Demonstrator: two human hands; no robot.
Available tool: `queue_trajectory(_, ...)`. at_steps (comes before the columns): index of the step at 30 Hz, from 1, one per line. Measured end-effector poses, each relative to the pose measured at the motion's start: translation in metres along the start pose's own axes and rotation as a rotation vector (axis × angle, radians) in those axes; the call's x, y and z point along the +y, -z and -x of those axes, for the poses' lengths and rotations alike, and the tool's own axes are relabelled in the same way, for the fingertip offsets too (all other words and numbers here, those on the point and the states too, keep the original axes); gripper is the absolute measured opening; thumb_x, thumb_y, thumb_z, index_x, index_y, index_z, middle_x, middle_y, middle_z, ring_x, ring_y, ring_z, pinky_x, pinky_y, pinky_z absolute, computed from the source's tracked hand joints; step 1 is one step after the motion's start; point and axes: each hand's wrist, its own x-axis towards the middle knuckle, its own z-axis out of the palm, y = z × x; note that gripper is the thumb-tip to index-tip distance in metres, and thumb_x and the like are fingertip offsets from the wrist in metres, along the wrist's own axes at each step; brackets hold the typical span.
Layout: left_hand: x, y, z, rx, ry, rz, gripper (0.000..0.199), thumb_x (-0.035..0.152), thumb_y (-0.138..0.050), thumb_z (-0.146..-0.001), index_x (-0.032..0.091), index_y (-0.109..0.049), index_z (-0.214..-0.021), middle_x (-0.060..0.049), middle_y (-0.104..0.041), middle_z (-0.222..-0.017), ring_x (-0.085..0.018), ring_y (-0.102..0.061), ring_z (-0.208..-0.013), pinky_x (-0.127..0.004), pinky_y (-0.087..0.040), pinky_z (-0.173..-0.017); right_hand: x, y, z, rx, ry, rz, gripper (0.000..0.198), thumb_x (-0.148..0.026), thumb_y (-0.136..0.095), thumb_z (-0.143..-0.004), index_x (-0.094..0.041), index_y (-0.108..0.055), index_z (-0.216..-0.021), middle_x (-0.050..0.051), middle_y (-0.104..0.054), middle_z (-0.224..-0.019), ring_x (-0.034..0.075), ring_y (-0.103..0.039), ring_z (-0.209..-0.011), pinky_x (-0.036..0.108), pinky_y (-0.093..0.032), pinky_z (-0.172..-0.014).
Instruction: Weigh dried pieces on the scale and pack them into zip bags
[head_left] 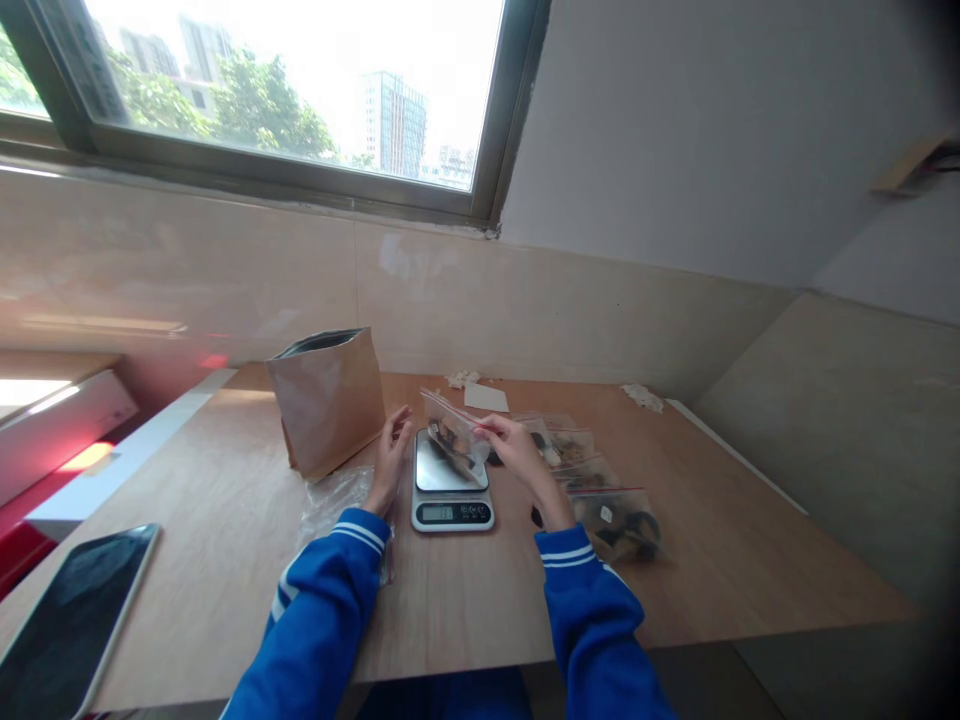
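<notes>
One zip bag (456,438) tilts on or just above the digital scale (431,478), its top edge pinched by the right hand (516,450); the left hand (388,455), loosely spread, grips nothing I can see; a slack pinch could drop the bag askew.

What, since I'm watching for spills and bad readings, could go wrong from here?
The right hand grips the clear bag near its top, tilted over the scale; a slip might drop it off-center. Any pull from that hand could also skew the reading. The left sleeve lies by the loose clear plastic and may drag it.
</notes>
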Motion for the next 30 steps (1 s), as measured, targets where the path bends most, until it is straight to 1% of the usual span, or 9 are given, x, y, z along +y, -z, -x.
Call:
queue_trajectory(4, 0.001, -0.002, 0.000, -0.018, -0.012, 0.051, 0.045, 0.045, -0.062, -0.084, 0.026, -0.057, -0.125, -0.007, -0.057, -0.133, -0.021, -0.054, -0.118, -0.034, -0.039, -0.101, -0.026, -0.003, 0.002, -0.053, 0.017, -0.018, 0.021, -0.039, -0.065, -0.080, -0.019, -0.070, -0.078, 0.003, -0.072, -0.077, 0.018, -0.064, -0.073, 0.027, -0.047, -0.067)
queue_trajectory(7, 0.002, -0.001, 0.001, 0.054, -0.033, 0.089, 0.032, 0.046, -0.065, -0.081, 0.020, -0.066, -0.100, -0.005, -0.067, -0.103, -0.018, -0.061, -0.095, -0.029, -0.045, -0.087, -0.033, -0.008, 0.002, 0.025, -0.011, -0.104, 0.026, -0.043, -0.071, -0.074, -0.018, -0.067, -0.071, 0.004, -0.071, -0.071, 0.018, -0.064, -0.069, 0.026, -0.048, -0.063)
queue_trajectory(10, 0.004, 0.000, 0.001, 0.146, -0.019, 0.144, 0.030, 0.047, -0.068, -0.078, 0.018, -0.061, -0.074, 0.001, -0.060, -0.072, -0.013, -0.055, -0.070, -0.023, -0.044, -0.069, -0.027, -0.014, 0.002, 0.124, -0.064, -0.199, 0.033, -0.049, -0.073, -0.070, -0.018, -0.064, -0.067, 0.005, -0.072, -0.069, 0.018, -0.065, -0.066, 0.027, -0.049, -0.061)
queue_trajectory(16, 0.011, 0.004, 0.000, 0.126, 0.041, 0.207, 0.029, 0.044, -0.072, -0.073, 0.018, -0.060, -0.067, 0.001, -0.055, -0.067, -0.012, -0.049, -0.065, -0.023, -0.041, -0.062, -0.003, -0.020, 0.004, 0.240, -0.097, -0.184, 0.043, -0.058, -0.055, -0.082, -0.017, -0.070, -0.080, 0.009, -0.074, -0.073, 0.022, -0.068, -0.065, 0.034, -0.054, -0.064)
queue_trajectory(20, 0.010, 0.007, -0.001, 0.057, 0.103, 0.272, 0.031, 0.042, -0.072, -0.071, 0.017, -0.058, -0.061, 0.002, -0.050, -0.062, -0.010, -0.044, -0.059, -0.022, -0.036, -0.057, 0.010, -0.023, 0.004, 0.306, -0.110, -0.149, 0.057, -0.068, -0.041, -0.087, -0.019, -0.066, -0.075, 0.011, -0.073, -0.071, 0.022, -0.066, -0.062, 0.034, -0.055, -0.063)
queue_trajectory(22, 0.008, 0.008, -0.001, 0.035, 0.141, 0.303, 0.029, 0.043, -0.070, -0.073, 0.017, -0.061, -0.066, 0.002, -0.053, -0.064, -0.010, -0.045, -0.059, -0.021, -0.036, -0.056, 0.018, -0.015, 0.004, 0.400, -0.163, -0.138, 0.063, -0.073, -0.033, -0.087, -0.019, -0.062, -0.070, 0.011, -0.072, -0.066, 0.022, -0.065, -0.059, 0.032, -0.054, -0.059)
queue_trajectory(25, 0.007, 0.009, 0.000, 0.092, 0.181, 0.327, 0.028, 0.046, -0.066, -0.075, 0.018, -0.066, -0.079, 0.001, -0.056, -0.066, -0.010, -0.047, -0.058, -0.020, -0.035, -0.053, 0.035, 0.014, 0.003, 0.558, -0.262, -0.047, 0.067, -0.078, -0.027, -0.084, -0.021, -0.055, -0.062, 0.009, -0.067, -0.056, 0.020, -0.060, -0.050, 0.029, -0.048, -0.047)
queue_trajectory(28, 0.007, 0.009, 0.001, 0.130, 0.205, 0.340, 0.026, 0.044, -0.066, -0.075, 0.018, -0.066, -0.078, 0.001, -0.053, -0.064, -0.009, -0.046, -0.056, -0.020, -0.033, -0.050, 0.059, 0.051, 0.005, 0.569, -0.352, 0.024, 0.068, -0.080, -0.027, -0.082, -0.022, -0.050, -0.053, 0.008, -0.060, -0.046, 0.017, -0.052, -0.038, 0.029, -0.040, -0.038)
queue_trajectory(30, 0.006, 0.008, 0.002, 0.103, 0.219, 0.332, 0.025, 0.043, -0.065, -0.075, 0.018, -0.064, -0.075, 0.001, -0.053, -0.063, -0.009, -0.046, -0.055, -0.020, -0.032, -0.050, 0.075, 0.070, 0.007, 0.558, -0.384, 0.117, 0.070, -0.077, -0.024, -0.084, -0.021, -0.051, -0.051, 0.009, -0.059, -0.045, 0.018, -0.051, -0.038, 0.029, -0.040, -0.039)
